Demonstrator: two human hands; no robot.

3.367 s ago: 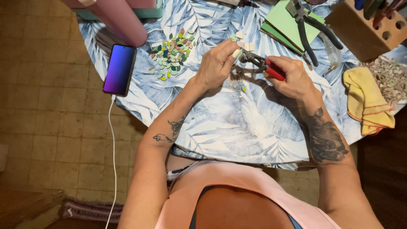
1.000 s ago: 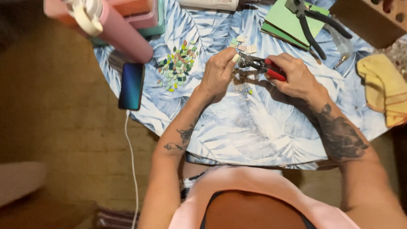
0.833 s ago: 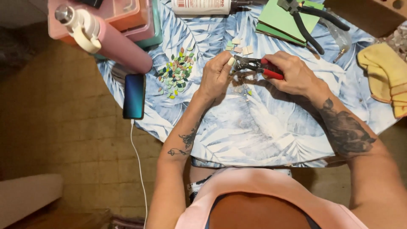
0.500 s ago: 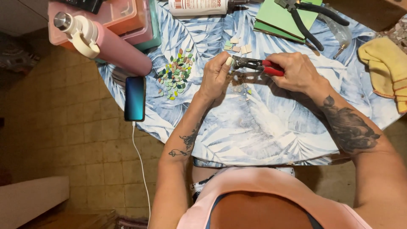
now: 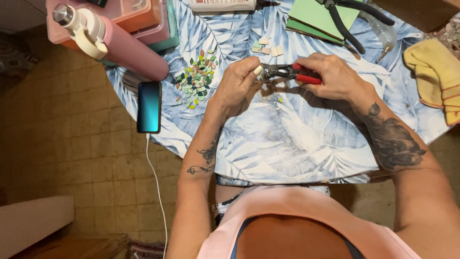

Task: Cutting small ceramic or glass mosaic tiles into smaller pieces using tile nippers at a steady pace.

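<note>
My right hand [image 5: 335, 76] grips red-handled nippers [image 5: 290, 73] whose dark jaws point left. My left hand [image 5: 237, 84] pinches a small pale tile piece [image 5: 258, 70] right at those jaws. Both hands hover over a table [image 5: 287, 139] covered in blue leaf-patterned cloth. A heap of small green, pink and yellow leaf-shaped tile bits [image 5: 196, 79] lies just left of my left hand. A few pale square tiles [image 5: 266, 48] rest beyond the hands, and tiny chips [image 5: 278, 100] lie under the nippers.
A pink bottle [image 5: 115, 41] with a white cap lies against a pink storage box [image 5: 139, 17] at the back left. A phone [image 5: 149, 106] with a white cable sits at the left edge. Green tiles [image 5: 318, 17], black-handled pliers [image 5: 352, 19], a white tube [image 5: 223, 5], a yellow cloth [image 5: 433, 72].
The view has shifted, so the table now sits further right and lower in frame. My hands keep the same hold on the nippers and the tile piece.
</note>
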